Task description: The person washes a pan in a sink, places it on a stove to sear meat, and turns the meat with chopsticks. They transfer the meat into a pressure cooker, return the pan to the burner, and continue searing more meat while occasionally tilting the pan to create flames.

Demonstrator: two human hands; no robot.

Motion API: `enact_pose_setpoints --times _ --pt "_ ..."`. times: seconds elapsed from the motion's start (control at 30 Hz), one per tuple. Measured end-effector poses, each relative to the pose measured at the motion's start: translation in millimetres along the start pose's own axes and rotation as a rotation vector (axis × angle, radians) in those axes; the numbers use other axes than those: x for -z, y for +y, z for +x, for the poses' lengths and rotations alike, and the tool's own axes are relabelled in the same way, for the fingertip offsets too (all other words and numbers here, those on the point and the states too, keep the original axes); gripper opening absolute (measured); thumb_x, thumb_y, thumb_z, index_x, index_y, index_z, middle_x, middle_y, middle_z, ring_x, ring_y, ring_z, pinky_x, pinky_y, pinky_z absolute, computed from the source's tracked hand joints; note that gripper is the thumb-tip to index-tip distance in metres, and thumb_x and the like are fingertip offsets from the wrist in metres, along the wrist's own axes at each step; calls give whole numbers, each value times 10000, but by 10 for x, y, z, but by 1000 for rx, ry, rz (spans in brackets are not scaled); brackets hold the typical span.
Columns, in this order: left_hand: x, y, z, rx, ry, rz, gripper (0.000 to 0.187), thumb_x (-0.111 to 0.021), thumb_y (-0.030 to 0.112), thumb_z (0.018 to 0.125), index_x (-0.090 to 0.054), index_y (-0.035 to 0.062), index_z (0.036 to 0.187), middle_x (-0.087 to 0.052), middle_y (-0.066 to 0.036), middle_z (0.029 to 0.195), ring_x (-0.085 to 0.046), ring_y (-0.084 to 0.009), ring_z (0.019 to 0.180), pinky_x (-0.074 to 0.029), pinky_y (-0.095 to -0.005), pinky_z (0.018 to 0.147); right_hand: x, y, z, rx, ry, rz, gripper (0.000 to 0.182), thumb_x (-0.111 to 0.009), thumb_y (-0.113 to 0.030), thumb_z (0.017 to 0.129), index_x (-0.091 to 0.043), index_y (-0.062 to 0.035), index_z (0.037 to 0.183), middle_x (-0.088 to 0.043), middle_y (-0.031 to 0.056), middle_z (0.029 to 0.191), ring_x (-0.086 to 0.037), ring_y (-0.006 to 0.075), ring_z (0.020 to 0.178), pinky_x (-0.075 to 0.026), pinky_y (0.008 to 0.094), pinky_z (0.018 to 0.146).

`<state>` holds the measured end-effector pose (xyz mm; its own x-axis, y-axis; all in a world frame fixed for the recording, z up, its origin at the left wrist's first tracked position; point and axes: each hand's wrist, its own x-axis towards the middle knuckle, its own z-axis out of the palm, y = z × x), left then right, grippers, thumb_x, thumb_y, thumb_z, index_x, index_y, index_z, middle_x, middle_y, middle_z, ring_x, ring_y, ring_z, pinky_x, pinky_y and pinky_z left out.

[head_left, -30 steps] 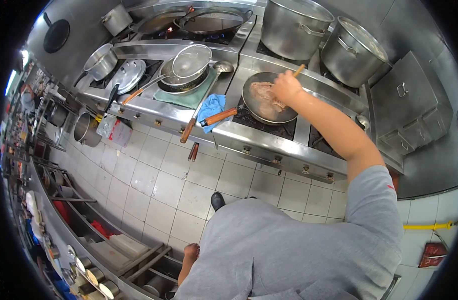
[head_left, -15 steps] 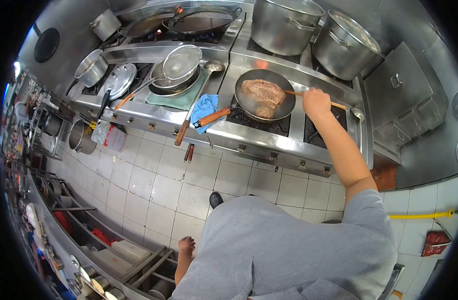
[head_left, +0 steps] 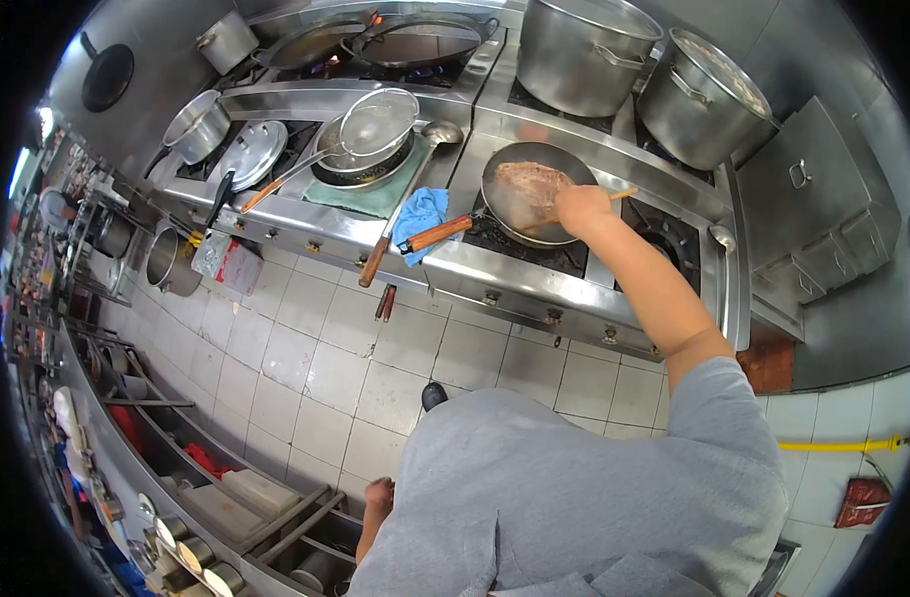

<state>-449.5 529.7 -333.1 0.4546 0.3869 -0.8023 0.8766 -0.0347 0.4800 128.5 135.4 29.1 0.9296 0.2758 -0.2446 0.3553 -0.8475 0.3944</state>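
My right hand [head_left: 582, 210] is closed around a long, thin wooden-handled utensil [head_left: 622, 194] over the frying pan [head_left: 503, 159]. The utensil's working end is hidden by my hand and the meat. A browned slab of meat [head_left: 531, 187] lies in the dark pan, with some haze above it. The pan's wooden handle [head_left: 439, 233] points left across a blue cloth [head_left: 422, 211]. My left hand [head_left: 379, 494] hangs low by my side, its fingers loosely curled, and holds nothing that I can see.
Two tall stockpots [head_left: 586, 62] stand behind the pan. To the left are a wire strainer [head_left: 379, 121], a ladle [head_left: 442, 132] and a lidded pot [head_left: 253, 154]. Two woks [head_left: 420, 43] sit over flames at the back. Another ladle [head_left: 722, 236] rests at the right edge.
My right hand has moved left and down along the utensil, closer to the meat. The meat has shifted a little in the pan. My left hand stays low.
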Motion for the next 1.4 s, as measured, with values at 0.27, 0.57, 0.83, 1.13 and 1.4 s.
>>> enact_pose_setpoints --times 0.27,0.57,0.83,1.13,1.4 --pt "2 -1175 281 -324 -92 943 228 -522 247 880 -632 126 1038 -674 -77 913 -649 -247 766 -488 -407 574 784 -46 113 -38 104 -59 199 -573 -173 848 -727 -104 951 -707 93 1005 -685 238 938 -550 367 705" --pt "-38 222 -172 98 87 -405 156 -575 171 883 -597 72 1001 -623 -41 829 -569 -139 626 -396 -266 475 334 -242 948 -7 170 -143 223 -542 -181 882 -719 -130 1007 -708 60 1018 -684 252 948 -535 447 724" --pt "-148 -43 -139 86 55 -157 227 -588 167 855 -622 28 1031 -647 -106 839 -605 -219 685 -447 -327 562 159 600 986 -315 75 -74 204 -577 -197 860 -723 -118 980 -710 85 995 -688 251 933 -549 392 706" --pt "16 2366 -379 -718 417 316 293 -618 176 850 -615 -19 1068 -637 -204 986 -602 -366 934 -477 -428 825 -306 940 425 -172 52 -89 188 -568 -189 861 -721 -116 944 -706 103 972 -681 246 935 -542 364 779" --pt "-71 6214 -572 -1624 794 533 509 -686 199 805 -538 73 1275 -504 -207 1295 -439 -408 1196 -378 -470 986 -438 770 214 -139 87 -108 224 -530 -194 872 -729 -133 955 -711 77 984 -680 229 949 -540 354 762"
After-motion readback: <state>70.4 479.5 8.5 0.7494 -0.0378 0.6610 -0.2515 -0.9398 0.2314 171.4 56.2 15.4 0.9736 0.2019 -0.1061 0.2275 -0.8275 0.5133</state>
